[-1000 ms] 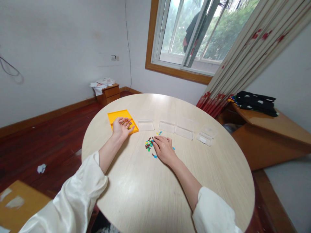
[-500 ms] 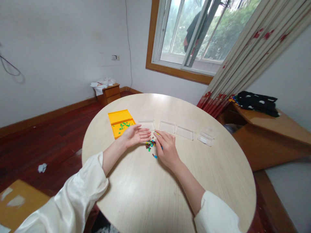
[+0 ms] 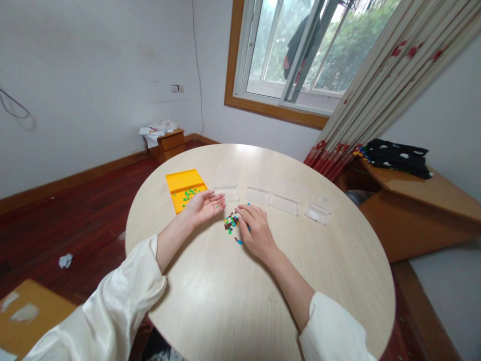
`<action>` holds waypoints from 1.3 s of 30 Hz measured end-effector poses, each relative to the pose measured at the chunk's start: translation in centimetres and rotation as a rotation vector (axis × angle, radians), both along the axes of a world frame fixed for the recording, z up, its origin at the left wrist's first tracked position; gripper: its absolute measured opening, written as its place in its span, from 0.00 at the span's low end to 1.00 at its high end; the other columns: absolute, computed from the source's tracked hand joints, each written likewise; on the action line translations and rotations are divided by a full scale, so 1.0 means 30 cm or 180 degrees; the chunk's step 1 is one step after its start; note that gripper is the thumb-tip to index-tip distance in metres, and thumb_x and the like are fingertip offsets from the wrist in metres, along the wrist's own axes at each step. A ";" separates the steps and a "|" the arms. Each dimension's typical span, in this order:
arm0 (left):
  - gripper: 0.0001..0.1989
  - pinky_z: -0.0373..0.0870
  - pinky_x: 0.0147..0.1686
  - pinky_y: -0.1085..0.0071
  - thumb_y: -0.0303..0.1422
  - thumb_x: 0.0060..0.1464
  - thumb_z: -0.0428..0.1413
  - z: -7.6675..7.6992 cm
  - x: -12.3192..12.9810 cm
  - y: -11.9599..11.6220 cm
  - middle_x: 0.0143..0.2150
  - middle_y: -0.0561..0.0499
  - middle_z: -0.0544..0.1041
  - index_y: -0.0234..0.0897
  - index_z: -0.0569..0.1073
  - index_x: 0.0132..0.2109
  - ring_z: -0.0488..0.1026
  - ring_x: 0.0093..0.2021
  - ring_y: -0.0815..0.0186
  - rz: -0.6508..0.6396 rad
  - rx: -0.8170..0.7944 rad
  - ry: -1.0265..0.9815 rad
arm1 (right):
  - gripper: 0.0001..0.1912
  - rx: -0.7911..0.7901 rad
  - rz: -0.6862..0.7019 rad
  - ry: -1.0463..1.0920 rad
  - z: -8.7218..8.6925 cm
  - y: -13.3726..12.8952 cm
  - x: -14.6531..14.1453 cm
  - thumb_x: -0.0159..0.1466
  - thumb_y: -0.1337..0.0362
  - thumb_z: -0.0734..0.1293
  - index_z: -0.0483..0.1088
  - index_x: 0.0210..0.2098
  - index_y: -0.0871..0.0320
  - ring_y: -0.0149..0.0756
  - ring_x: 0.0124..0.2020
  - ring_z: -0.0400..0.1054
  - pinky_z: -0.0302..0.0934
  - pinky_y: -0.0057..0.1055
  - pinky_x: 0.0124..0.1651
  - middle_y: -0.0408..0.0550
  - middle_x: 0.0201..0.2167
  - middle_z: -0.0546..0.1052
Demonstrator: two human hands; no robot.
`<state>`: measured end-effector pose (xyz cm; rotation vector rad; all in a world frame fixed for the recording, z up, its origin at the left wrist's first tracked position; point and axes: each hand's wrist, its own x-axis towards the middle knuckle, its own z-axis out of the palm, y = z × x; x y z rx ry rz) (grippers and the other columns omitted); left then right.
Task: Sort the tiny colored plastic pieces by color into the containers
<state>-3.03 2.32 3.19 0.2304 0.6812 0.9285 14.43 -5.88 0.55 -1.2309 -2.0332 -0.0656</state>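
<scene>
My left hand (image 3: pixel 205 206) is palm up, its fingers stretched and slightly curled, between the yellow box and a loose pile. A tiny green piece (image 3: pixel 217 206) appears to rest on its fingers. My right hand (image 3: pixel 256 228) is palm down at the right edge of the pile of small building bricks (image 3: pixel 230 223), which are brown, green, blue and yellow. Its bent fingers and thumb are apart, and it partly hides the pile. Left of the hands, the open yellow box (image 3: pixel 185 178) has several green bricks (image 3: pixel 189 193) inside, partly covered by my left hand.
Clear plastic boxes (image 3: pixel 285 204) stand in a row along the far side of the round table (image 3: pixel 225 301). One of them (image 3: pixel 317 214) sits farther right. Beyond the table are a small drawer unit (image 3: pixel 173 143) and a wooden desk (image 3: pixel 443 205) with dark cloth on it.
My left hand has drawn slightly left, away from the pile, and its fingers curl more. My right fingertips have moved slightly down and left toward the pile; the small piece seen at them no longer shows there.
</scene>
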 end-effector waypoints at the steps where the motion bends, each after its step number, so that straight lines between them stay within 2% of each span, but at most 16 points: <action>1: 0.11 0.73 0.26 0.71 0.24 0.55 0.45 0.004 -0.005 0.005 0.26 0.42 0.72 0.26 0.69 0.42 0.72 0.26 0.64 0.0142 0.0007 -0.0030 | 0.15 -0.0048 0.0020 -0.0013 -0.005 0.001 0.001 0.65 0.68 0.56 0.71 0.47 0.58 0.41 0.49 0.65 0.56 0.41 0.51 0.53 0.45 0.75; 4: 0.08 0.71 0.26 0.73 0.25 0.53 0.46 0.017 -0.023 0.021 0.24 0.45 0.70 0.28 0.69 0.37 0.70 0.24 0.67 0.0804 0.0069 -0.0054 | 0.15 -0.0297 0.0127 -0.0107 -0.023 0.007 0.002 0.65 0.69 0.56 0.72 0.45 0.56 0.39 0.46 0.67 0.56 0.41 0.49 0.52 0.43 0.76; 8: 0.08 0.70 0.29 0.73 0.29 0.52 0.46 0.032 -0.059 0.039 0.23 0.48 0.69 0.32 0.69 0.30 0.69 0.24 0.68 0.1617 0.0301 0.0191 | 0.15 -0.0494 0.0274 -0.0261 -0.039 0.012 0.000 0.65 0.70 0.58 0.72 0.45 0.55 0.39 0.47 0.67 0.54 0.42 0.49 0.52 0.44 0.77; 11: 0.10 0.69 0.31 0.71 0.32 0.51 0.46 0.039 -0.080 0.041 0.24 0.49 0.70 0.35 0.68 0.27 0.70 0.26 0.68 0.1865 0.0494 0.0376 | 0.14 -0.0555 0.0339 -0.0337 -0.045 0.015 0.001 0.64 0.71 0.58 0.73 0.44 0.56 0.40 0.47 0.67 0.54 0.42 0.49 0.52 0.44 0.76; 14: 0.11 0.68 0.33 0.69 0.33 0.50 0.45 0.043 -0.084 0.035 0.27 0.49 0.73 0.35 0.68 0.26 0.71 0.30 0.67 0.1899 0.0623 0.0452 | 0.13 -0.0647 0.0311 -0.0444 -0.051 0.017 0.004 0.64 0.71 0.59 0.73 0.42 0.56 0.40 0.46 0.67 0.54 0.42 0.48 0.51 0.42 0.77; 18: 0.09 0.68 0.34 0.66 0.34 0.48 0.47 0.046 -0.075 0.028 0.27 0.49 0.73 0.35 0.68 0.27 0.71 0.31 0.65 0.1778 0.0631 0.0352 | 0.12 -0.0685 0.0247 -0.0530 -0.058 0.023 0.010 0.64 0.71 0.60 0.74 0.41 0.56 0.39 0.44 0.68 0.54 0.40 0.47 0.51 0.40 0.77; 21: 0.08 0.68 0.31 0.67 0.33 0.48 0.47 0.044 -0.068 0.026 0.24 0.49 0.70 0.35 0.68 0.27 0.69 0.27 0.66 0.1585 0.0597 0.0282 | 0.11 -0.0662 0.0204 -0.0520 -0.070 0.031 0.016 0.63 0.71 0.61 0.74 0.39 0.56 0.38 0.42 0.68 0.54 0.39 0.45 0.51 0.38 0.77; 27: 0.07 0.67 0.25 0.71 0.29 0.49 0.48 0.024 -0.042 0.019 0.20 0.51 0.65 0.33 0.68 0.27 0.64 0.21 0.69 0.0857 0.0543 0.0341 | 0.09 -0.0497 -0.0005 -0.0232 -0.096 0.048 0.025 0.62 0.71 0.63 0.74 0.34 0.57 0.39 0.40 0.68 0.54 0.39 0.44 0.51 0.36 0.77; 34: 0.07 0.69 0.24 0.71 0.26 0.51 0.47 -0.015 -0.013 0.008 0.20 0.50 0.67 0.31 0.68 0.28 0.65 0.20 0.69 0.0041 0.0402 0.0514 | 0.10 -0.0462 -0.0149 0.0035 -0.067 0.042 0.036 0.61 0.73 0.61 0.73 0.33 0.57 0.39 0.39 0.68 0.54 0.38 0.44 0.49 0.34 0.78; 39: 0.07 0.70 0.24 0.71 0.25 0.51 0.48 -0.021 -0.006 0.005 0.21 0.49 0.68 0.30 0.69 0.29 0.66 0.20 0.69 -0.0178 0.0419 0.0537 | 0.10 -0.0520 -0.0225 0.0054 -0.054 0.035 0.032 0.60 0.74 0.60 0.72 0.32 0.57 0.39 0.38 0.67 0.53 0.37 0.43 0.48 0.33 0.77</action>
